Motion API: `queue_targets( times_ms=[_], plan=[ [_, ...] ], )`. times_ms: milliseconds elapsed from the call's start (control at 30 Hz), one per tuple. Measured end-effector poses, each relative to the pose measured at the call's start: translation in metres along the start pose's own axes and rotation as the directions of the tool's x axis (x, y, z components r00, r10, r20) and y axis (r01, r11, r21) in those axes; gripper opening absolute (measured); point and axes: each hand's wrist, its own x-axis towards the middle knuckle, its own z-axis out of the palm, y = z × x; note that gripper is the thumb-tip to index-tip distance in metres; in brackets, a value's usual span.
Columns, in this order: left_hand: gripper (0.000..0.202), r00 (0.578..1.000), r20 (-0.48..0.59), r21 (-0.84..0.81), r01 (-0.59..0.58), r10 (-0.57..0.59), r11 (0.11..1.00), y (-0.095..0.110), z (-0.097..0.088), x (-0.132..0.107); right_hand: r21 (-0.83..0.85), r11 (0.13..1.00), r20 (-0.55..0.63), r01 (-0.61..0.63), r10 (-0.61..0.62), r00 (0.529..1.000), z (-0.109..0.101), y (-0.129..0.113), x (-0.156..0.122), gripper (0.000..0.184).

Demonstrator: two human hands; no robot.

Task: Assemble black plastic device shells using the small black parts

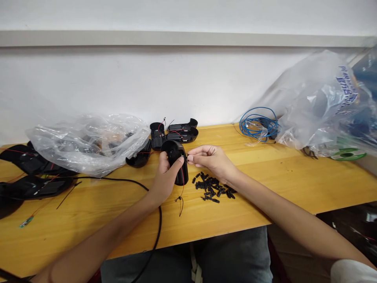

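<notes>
Black plastic housing point(176, 161): held upright above the wooden worktop point(265, 184), near its middle. The left hand point(165, 179) grasps the housing from behind and below, thumb pressed against its front face. The right hand point(210, 159) is closed in a pinch at the housing's right edge, fingertips point(191, 158) touching it; whatever small part is held there is too small to make out. A thin red wire point(183, 184) hangs from the housing and ends in a short black lead lying on the worktop.

Small black clips point(212, 188) lie in a loose pile just beside the right wrist. More black housings point(179, 133) stand behind the held one, against the wall. A clear plastic bag point(88, 141) lies to the left, a coil of blue wire point(258, 125) to the right rear, and a black cable point(159, 224) runs over the front edge.
</notes>
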Motion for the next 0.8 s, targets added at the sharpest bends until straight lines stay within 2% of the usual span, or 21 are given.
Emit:
queue_targets(
  times_ms=[367, 500, 667, 800],
  plan=[
    [0.038, 0.999, 0.033, 0.074, -0.041, 0.039, 0.996, 0.002, 0.0, -0.003, -0.051, 0.998, 0.012, 0.026, -0.026, 1.0, 0.001, 0.001, -0.001, 0.04],
    [0.038, 0.999, 0.044, 0.082, -0.023, 0.02, 0.996, 0.002, -0.002, -0.003, -0.016, 1.0, 0.031, 0.027, -0.026, 0.999, 0.002, 0.003, -0.001, 0.042],
    [0.042, 0.995, 0.094, 0.007, 0.036, -0.036, 0.999, 0.003, -0.004, -0.001, 0.049, 0.998, 0.101, -0.038, 0.033, 0.994, -0.001, 0.009, 0.0, 0.052],
    [0.046, 0.99, 0.13, -0.073, 0.059, -0.049, 0.996, 0.003, -0.006, 0.0, 0.037, 0.998, 0.212, -0.049, 0.04, 0.976, -0.004, 0.013, 0.001, 0.054]
  ],
)
